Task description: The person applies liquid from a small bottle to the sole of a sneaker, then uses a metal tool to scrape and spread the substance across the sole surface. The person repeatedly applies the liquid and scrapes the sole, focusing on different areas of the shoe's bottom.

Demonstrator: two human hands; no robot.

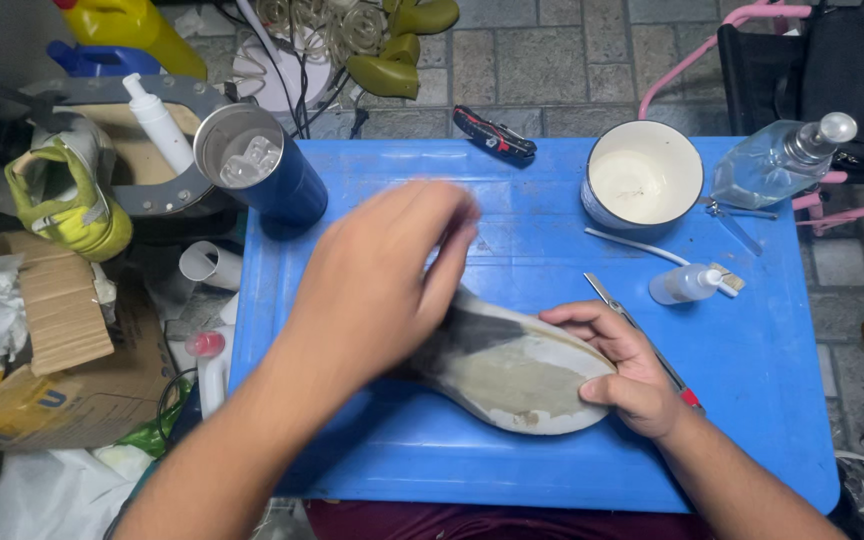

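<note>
A shoe sole (512, 370), pale and grubby with a dark grey upper edge, lies bottom-up on the blue work board (552, 470). My right hand (624, 365) grips the sole's right end, thumb on its face. My left hand (382, 280) hovers over the sole's left end, blurred with motion, fingers loosely together; whether it touches the sole or holds anything is hidden.
On the board stand a blue tumbler with ice (262, 165), a white bowl of paste (644, 175), a clear pump bottle (782, 160), a small dropper bottle (687, 285), a craft knife (642, 340) and a folded tool (494, 135). Cardboard box (42, 340) and a yellow shoe (67, 195) sit left.
</note>
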